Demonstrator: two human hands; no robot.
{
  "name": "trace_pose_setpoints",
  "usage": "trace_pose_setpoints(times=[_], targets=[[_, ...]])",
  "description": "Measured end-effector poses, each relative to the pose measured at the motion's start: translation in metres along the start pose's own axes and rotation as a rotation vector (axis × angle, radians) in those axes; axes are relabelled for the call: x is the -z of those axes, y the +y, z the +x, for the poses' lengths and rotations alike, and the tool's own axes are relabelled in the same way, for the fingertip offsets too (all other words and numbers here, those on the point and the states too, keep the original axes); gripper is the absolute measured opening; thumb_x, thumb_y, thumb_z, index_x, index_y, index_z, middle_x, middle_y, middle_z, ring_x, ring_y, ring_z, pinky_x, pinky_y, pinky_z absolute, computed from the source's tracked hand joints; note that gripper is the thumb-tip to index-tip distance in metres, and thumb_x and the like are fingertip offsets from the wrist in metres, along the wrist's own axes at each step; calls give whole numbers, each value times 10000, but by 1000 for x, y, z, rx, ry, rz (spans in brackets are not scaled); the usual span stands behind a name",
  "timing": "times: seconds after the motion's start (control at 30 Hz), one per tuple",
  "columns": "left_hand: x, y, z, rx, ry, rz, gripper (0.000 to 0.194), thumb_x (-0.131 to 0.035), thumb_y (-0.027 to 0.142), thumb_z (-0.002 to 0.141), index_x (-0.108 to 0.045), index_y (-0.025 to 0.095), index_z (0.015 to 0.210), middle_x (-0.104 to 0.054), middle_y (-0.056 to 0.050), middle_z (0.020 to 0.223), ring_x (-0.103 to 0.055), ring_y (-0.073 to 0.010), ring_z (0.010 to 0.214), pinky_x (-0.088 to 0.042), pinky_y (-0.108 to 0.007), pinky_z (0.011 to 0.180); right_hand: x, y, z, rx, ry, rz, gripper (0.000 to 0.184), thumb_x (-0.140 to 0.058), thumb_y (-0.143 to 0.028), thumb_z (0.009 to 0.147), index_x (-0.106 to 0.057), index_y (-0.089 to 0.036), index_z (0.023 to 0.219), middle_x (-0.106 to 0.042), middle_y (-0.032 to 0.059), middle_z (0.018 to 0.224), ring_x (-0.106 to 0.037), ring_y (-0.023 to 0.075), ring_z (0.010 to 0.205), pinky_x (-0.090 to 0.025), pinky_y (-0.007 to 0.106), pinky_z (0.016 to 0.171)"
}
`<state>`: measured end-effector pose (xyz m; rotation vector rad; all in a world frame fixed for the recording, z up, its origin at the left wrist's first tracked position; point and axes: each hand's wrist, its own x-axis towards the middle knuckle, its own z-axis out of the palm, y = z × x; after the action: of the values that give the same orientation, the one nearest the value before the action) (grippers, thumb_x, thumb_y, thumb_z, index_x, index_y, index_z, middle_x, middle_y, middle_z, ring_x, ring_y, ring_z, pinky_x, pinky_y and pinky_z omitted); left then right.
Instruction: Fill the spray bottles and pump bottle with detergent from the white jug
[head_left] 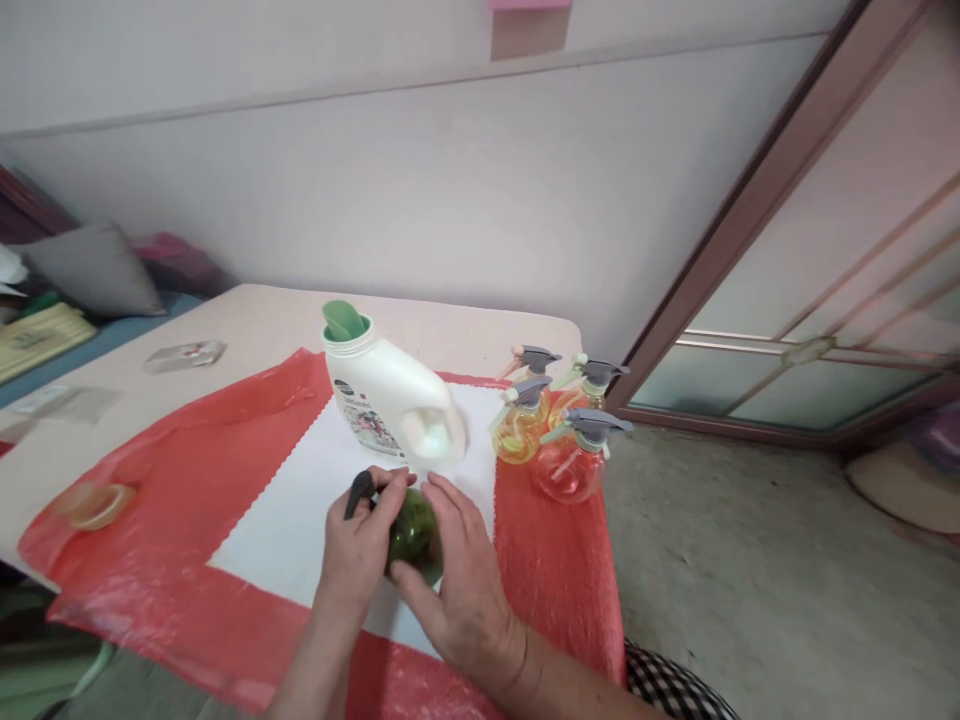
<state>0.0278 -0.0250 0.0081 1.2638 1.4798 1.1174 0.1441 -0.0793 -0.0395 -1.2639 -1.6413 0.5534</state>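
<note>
Both my hands are on a green spray bottle (414, 538) with a round, shiny body, over the white sheet. My left hand (360, 550) is closed around its top end, and the dark trigger (361, 492) sticks out to the left between thumb and fingers. My right hand (461, 575) wraps the right side of the round body, thumb in front and fingers behind. My fingers hide the bottle's neck, so whether the head sits on it I cannot tell. Just beyond, a large white jug (390, 395) stands with a green scoop-like piece (343, 320) in its mouth.
To the right stand several round spray bottles, among them a red one (568, 470) and a yellow one (517, 435). Under everything lies a red plastic sheet (180, 580) with a white sheet (277, 540) on it. A tape roll (103, 507) lies left; clear packets (185, 355) lie behind.
</note>
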Motion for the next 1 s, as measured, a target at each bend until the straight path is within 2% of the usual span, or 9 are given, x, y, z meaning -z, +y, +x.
trace_pose_setpoints(times=[0.07, 0.17, 0.3, 0.4, 0.53, 0.6, 0.73, 0.87, 1.0], targets=[[-9, -3, -1, -59, -55, 40, 306, -615, 476, 793, -668, 178, 844, -719, -74, 986, -639, -234, 983, -459, -329, 906, -4, -1, -1, -62, -60, 20, 885, -626, -126, 682, -217, -228, 1460, -379, 93, 1481, -331, 227, 1371, -309, 438, 1148], [-12, -8, -1, -136, -186, 191, 421, -590, 494, 815, -632, 185, 1097, -637, -109, 1245, -561, -263, 1186, -398, -376, 1024, -7, 2, 4, -168, -66, 74, 894, -618, -143, 658, -216, -189, 1455, -417, 119, 1447, -379, 239, 1340, -351, 440, 1119], [2, -12, 0, -46, -426, 283, 728, -577, 522, 826, -363, 178, 1431, -510, -155, 1405, -492, -293, 1280, -381, -431, 1056, -2, 5, 11, -262, -133, 62, 880, -679, -208, 628, -304, -156, 1421, -477, 140, 1374, -434, 279, 1277, -375, 474, 1084], [15, -15, 0, -4, -519, 266, 880, -627, 531, 784, -245, 164, 1487, -457, -173, 1445, -470, -303, 1300, -369, -434, 1071, 1, 3, 11, -278, -242, 4, 913, -767, -266, 560, -384, -181, 1384, -440, 133, 1412, -439, 308, 1257, -369, 491, 1077], [26, -24, 2, 46, -577, 220, 1054, -751, 522, 651, -234, 153, 1493, -432, -197, 1459, -448, -347, 1309, -346, -475, 1086, 2, 1, 10, -187, -220, -106, 825, -743, -248, 546, -454, -205, 1317, -512, 114, 1328, -509, 297, 1148, -433, 486, 997], [29, -29, 4, 47, -591, 153, 1046, -764, 497, 646, -241, 181, 1494, -376, -187, 1501, -400, -345, 1347, -364, -468, 1078, 6, 2, 12, -178, -180, -131, 767, -713, -233, 556, -475, -206, 1285, -559, 99, 1249, -533, 284, 1095, -451, 476, 966], [32, -29, 5, 46, -553, 121, 907, -725, 475, 715, -305, 233, 1482, -261, -152, 1568, -336, -338, 1391, -383, -465, 1066, 27, 14, 19, -245, -28, -189, 779, -730, -277, 566, -446, -188, 1286, -533, 118, 1267, -510, 290, 1146, -430, 475, 992], [33, -19, 1, 89, -484, 231, 789, -708, 479, 734, -419, 264, 1435, -371, -136, 1521, -403, -350, 1349, -357, -511, 1071, 46, 32, 21, -327, 136, -250, 736, -696, -254, 616, -411, -218, 1293, -509, 109, 1286, -480, 290, 1203, -411, 483, 1007], [30, -13, -1, 80, -477, 249, 711, -721, 475, 716, -519, 281, 1369, -486, -124, 1444, -448, -360, 1312, -410, -505, 1017, 52, 50, 16, -395, 194, -262, 734, -706, -262, 631, -411, -215, 1301, -509, 118, 1286, -482, 321, 1209, -424, 514, 984]])
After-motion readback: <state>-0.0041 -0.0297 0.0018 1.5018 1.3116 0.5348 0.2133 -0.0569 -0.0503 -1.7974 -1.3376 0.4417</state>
